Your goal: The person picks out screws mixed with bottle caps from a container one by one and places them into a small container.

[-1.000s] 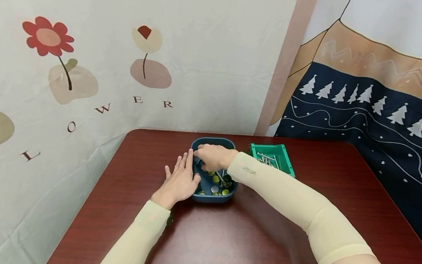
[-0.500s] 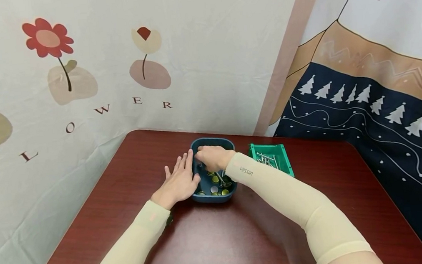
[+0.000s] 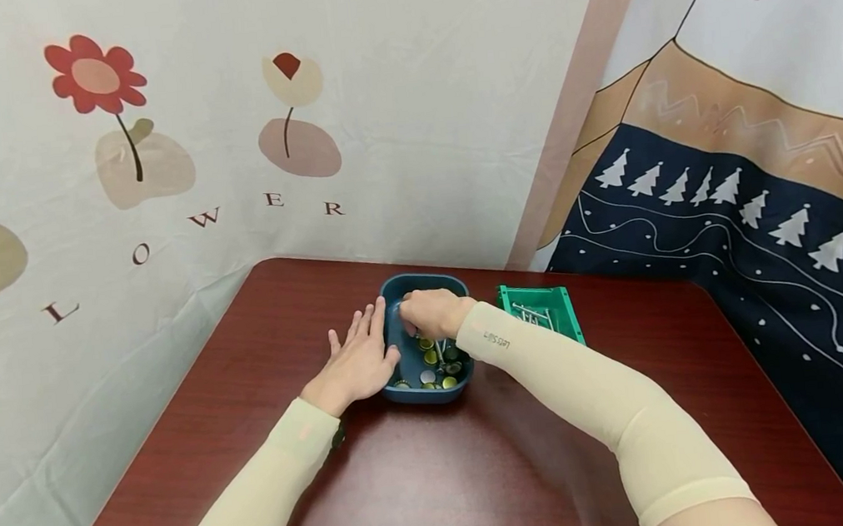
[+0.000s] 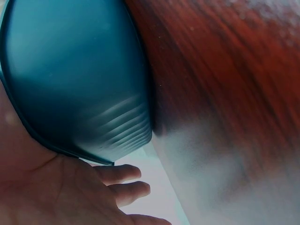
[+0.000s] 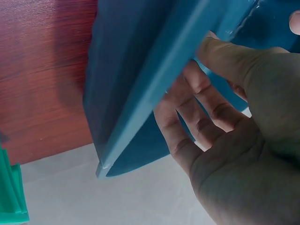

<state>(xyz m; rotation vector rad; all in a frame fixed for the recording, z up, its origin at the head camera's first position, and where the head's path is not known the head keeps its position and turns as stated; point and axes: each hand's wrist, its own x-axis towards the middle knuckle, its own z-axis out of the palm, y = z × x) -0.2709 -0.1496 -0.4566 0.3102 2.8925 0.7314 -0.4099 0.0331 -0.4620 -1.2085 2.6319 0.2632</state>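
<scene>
A blue rounded plastic bin (image 3: 427, 397) stands near the far edge of the table, holding bottle caps (image 3: 430, 356) and long metal screws (image 3: 441, 350). My left hand (image 3: 355, 364) rests along the bin's left side, fingers straight and spread. In the left wrist view its palm (image 4: 51, 192) lies against the bin's rim. My right hand (image 3: 433, 312) reaches down into the bin's far half with bent fingers. Seen from the right wrist, the thumb (image 5: 229, 58) comes close to the index finger, but the bin wall hides the fingertips, so anything pinched there is out of sight.
Right of the bin sits a green tray (image 3: 566, 314) with several long screws (image 3: 535, 315) in it, partly covered by the right sleeve (image 3: 552, 377). The dark red table (image 3: 412, 498) meets a patterned cloth backdrop (image 3: 410, 130) behind.
My right hand has shifted slightly to the right inside the bin, away from its left wall. My left hand has stayed in place.
</scene>
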